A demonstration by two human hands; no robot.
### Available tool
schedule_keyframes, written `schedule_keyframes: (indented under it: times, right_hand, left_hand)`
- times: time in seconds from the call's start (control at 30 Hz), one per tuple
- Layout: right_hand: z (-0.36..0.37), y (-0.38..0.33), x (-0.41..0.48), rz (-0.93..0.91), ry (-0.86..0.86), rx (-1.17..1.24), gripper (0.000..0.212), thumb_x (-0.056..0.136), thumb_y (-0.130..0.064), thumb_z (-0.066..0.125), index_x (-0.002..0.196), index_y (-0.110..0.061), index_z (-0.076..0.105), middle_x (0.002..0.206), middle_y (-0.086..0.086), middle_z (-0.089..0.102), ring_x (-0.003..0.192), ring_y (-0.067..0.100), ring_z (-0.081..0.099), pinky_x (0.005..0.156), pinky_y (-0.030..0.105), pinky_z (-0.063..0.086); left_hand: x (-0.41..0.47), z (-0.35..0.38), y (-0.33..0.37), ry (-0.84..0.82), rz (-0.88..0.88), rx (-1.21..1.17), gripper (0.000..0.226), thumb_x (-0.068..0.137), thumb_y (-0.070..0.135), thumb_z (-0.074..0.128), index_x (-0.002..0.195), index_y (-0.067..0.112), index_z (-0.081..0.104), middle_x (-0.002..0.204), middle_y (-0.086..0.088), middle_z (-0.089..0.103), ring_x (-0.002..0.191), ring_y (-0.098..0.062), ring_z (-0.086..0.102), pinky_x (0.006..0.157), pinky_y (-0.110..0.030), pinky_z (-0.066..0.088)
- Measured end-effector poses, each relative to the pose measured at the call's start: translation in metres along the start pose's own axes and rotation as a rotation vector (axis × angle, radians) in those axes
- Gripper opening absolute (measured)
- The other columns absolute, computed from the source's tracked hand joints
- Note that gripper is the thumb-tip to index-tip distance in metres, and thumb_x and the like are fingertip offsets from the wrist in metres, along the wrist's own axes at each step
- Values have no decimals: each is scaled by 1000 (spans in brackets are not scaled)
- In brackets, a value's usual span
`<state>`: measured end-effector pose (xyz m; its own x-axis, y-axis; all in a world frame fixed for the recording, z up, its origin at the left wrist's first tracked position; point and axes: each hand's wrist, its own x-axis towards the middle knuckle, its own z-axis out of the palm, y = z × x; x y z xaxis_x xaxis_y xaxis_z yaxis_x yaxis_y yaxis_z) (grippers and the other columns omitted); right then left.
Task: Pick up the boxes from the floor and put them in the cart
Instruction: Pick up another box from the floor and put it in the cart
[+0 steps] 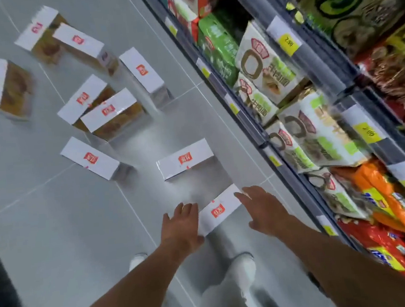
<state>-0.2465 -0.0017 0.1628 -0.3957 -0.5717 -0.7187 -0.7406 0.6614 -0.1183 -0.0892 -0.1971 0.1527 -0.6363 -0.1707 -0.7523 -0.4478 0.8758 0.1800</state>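
The nearest box (pixel 218 212) lies on the grey floor (pixel 55 229), between the two hands of the person. It is white on top, with a small red mark in the middle, and it lies slanted, one end toward the person and the other end away.

The left hand (pixel 181 227) is at the near end of this box, with the palm down, the fingers straight and a little spread, and the thumb beside the corner of the box. The right hand (pixel 261 209) is at the far end, also flat and spread, with the fingertips at the edge of the box. Both hands are wide open and neither has a grip on anything. The picture is blurred, so I cannot tell if the fingers really touch the box.

Under the arms I see two white shoes (pixel 244 265) and light trousers.

Just beyond the hands lies a second box (pixel 184 160) of the same kind. Farther from the hands, and more to the left side, seven other boxes (pixel 113 115) are scattered on the floor. Some lie apart and some lean on each other.

To the right of the right hand stands a shelf (pixel 250 126) full of food packets (pixel 267 65), white and green, orange and red, with yellow price labels (pixel 287 42) on the rails.
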Motion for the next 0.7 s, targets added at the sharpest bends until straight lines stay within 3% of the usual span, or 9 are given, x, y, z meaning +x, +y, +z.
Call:
schedule_keyframes:
  times: [0.3,0.43,0.5,0.6,0.7]
  right_hand:
    - [105,5,128,-145,4,-253,108,85,-34,78,160,-29,0,170,0,-2,156,32,-5,117,69,10]
    - [146,-1,156,-179,31,-314,112,81,-46,79,160,-30,2,170,1,3,155,34,0,114,76,5]
    - [161,-4,163,-156,53,-296,110,79,-51,79,160,-30,9,169,1,11,155,34,6,114,76,10]
    - [167,-6,168,-137,75,-229,104,81,-47,79,158,-31,13,167,0,17,154,32,8,116,71,16]
    - [158,-7,164,-138,76,-176,96,85,-41,76,157,-33,13,165,-2,18,154,29,9,116,64,21]
  left_hand:
    - [113,127,5,-44,-81,-196,117,84,57,72,159,23,-11,168,3,3,156,-29,2,110,-65,35]
    - [149,159,11,-46,-100,-171,120,83,63,68,157,25,-19,169,4,-2,156,-31,-1,107,-67,38]
    - [159,170,15,-51,-122,-171,118,84,60,69,157,27,-17,168,1,4,155,-35,7,106,-65,42]
    - [164,179,18,12,-123,-175,107,84,53,73,155,25,-2,156,-3,31,138,-32,39,99,-50,52]
    - [162,175,12,48,-93,-182,99,83,48,74,152,24,8,145,-1,40,125,-27,47,94,-44,55]
